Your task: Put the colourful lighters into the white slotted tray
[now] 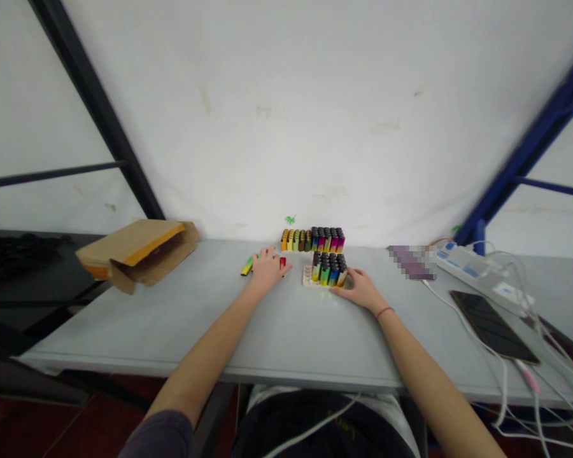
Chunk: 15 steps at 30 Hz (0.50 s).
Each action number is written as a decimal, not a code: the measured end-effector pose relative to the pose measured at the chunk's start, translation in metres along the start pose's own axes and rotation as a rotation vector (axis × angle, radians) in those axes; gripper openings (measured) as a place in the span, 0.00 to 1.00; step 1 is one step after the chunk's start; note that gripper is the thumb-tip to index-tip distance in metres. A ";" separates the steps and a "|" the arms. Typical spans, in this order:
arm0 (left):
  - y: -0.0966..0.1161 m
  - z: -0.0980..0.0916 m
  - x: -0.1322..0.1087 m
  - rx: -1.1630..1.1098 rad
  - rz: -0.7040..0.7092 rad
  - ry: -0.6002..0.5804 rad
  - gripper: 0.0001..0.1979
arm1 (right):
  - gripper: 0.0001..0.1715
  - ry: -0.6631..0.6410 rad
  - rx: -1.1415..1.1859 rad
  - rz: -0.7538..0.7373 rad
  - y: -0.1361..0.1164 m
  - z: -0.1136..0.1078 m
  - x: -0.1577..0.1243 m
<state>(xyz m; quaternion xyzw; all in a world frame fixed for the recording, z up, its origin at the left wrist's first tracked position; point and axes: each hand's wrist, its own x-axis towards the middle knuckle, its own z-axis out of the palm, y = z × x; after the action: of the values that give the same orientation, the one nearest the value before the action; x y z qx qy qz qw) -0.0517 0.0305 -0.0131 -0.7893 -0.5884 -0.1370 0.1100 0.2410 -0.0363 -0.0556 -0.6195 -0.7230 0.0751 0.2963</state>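
Note:
My left hand [267, 268] is spread palm down over a few loose lighters, its fingers apart. A yellow-green lighter [246, 266] sticks out to its left, and a red lighter [282, 261] shows by its thumb; the rest are hidden under the hand. My right hand [361, 289] grips the right side of a white tray [310, 284] between thumb and fingers. Upright lighters [329, 270] in several colours with black tops fill most of this tray, while holes show along its left end. Just behind stands another block of upright lighters [327, 240], black-topped.
Yellow and green lighters [296, 240] stand beside the rear block, near the white wall. An opened cardboard box [134, 248] lies at the left of the grey table [181, 331]. At right are a phone [493, 326], a power strip [482, 273] and white cables.

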 end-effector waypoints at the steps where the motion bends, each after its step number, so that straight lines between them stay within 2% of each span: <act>1: 0.006 -0.003 0.000 0.011 0.001 -0.013 0.23 | 0.43 0.001 0.004 0.003 0.000 0.000 0.000; 6: 0.023 -0.007 -0.004 0.022 0.002 -0.028 0.20 | 0.41 -0.012 0.020 -0.003 -0.001 -0.001 0.000; 10: 0.024 0.000 -0.006 0.000 0.023 -0.052 0.20 | 0.40 -0.018 0.023 -0.011 -0.002 -0.003 0.000; 15: 0.020 0.005 -0.007 -0.038 -0.056 -0.039 0.21 | 0.40 -0.033 0.019 0.007 -0.002 -0.005 -0.001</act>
<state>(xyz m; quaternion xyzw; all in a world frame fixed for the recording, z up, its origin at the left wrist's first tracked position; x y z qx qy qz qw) -0.0344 0.0198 -0.0207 -0.7769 -0.6097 -0.1356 0.0795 0.2416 -0.0394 -0.0514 -0.6180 -0.7248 0.0932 0.2901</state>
